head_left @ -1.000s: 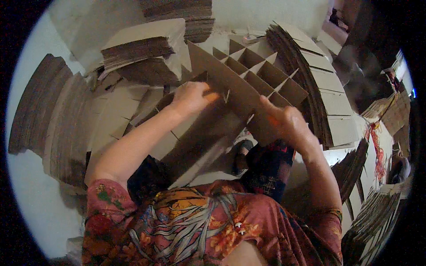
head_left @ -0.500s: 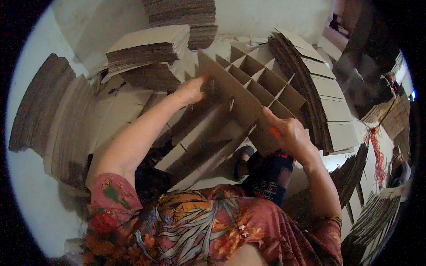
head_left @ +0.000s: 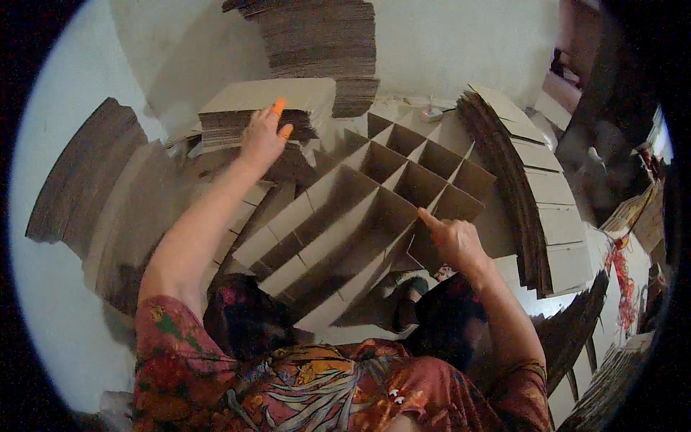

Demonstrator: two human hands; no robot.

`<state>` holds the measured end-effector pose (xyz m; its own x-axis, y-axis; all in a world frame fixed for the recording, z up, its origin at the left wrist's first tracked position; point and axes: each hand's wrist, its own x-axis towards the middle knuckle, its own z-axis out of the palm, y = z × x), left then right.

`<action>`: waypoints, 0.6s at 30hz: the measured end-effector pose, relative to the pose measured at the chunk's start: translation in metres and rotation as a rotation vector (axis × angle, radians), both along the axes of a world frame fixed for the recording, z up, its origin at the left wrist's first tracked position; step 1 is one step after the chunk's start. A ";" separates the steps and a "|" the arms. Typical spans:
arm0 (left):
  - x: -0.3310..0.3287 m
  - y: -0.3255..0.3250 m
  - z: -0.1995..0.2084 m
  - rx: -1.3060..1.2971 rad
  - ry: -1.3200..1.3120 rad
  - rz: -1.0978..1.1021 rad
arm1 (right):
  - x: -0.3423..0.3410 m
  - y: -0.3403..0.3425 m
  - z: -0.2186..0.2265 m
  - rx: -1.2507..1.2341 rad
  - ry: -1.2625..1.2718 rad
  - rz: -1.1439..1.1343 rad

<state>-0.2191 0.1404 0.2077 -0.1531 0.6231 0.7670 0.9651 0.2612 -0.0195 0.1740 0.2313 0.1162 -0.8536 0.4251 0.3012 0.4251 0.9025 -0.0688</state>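
A cardboard divider grid (head_left: 421,183) of interlocked strips stands in front of me, with square cells at its far right side. Long cardboard strips (head_left: 327,248) run from it toward my lower left, standing on edge. My right hand (head_left: 461,245) holds the near right corner of the divider, its index finger along the top edge; the thumb is mostly hidden. My left hand (head_left: 265,138), with orange covers on two fingertips, reaches to the front edge of a stack of cardboard sheets (head_left: 237,97). Its fingers are apart, and no sheet shows lifted in them.
Taller cardboard stacks stand at the left (head_left: 83,173) and against the back wall (head_left: 320,43). A leaning row of slotted cardboard sheets (head_left: 543,209) lines the right side. Red string (head_left: 620,281) hangs farther right. My knees and a shoe (head_left: 414,288) are below the divider.
My left hand has let go of the cardboard strip and moved left and away to the stack. That strip has gone down among the crossing strips. My right hand stays at the divider's corner.
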 end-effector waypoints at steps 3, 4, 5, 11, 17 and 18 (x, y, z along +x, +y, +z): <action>-0.023 0.031 -0.004 -0.011 0.162 0.069 | 0.004 0.024 -0.003 0.062 0.153 -0.099; -0.028 0.049 -0.004 -0.018 0.202 0.081 | 0.004 0.033 -0.008 -0.024 0.169 -0.169; -0.055 0.055 -0.008 -0.182 0.086 0.084 | -0.001 0.040 -0.016 -0.109 0.196 -0.225; -0.083 0.060 -0.001 -0.313 -0.170 0.120 | 0.006 0.010 -0.030 0.134 0.712 -0.266; -0.181 0.053 -0.001 -0.424 -0.468 -0.241 | 0.046 -0.049 -0.083 0.020 0.858 -0.304; -0.183 0.051 0.003 -0.397 -0.573 -0.430 | 0.052 -0.055 -0.089 -0.032 0.859 -0.308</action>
<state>-0.4026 0.1916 0.2104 -0.1400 0.9254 0.3523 0.8676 -0.0568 0.4941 0.2264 0.1762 0.0275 -0.1882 0.6160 0.7650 0.4381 0.7498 -0.4959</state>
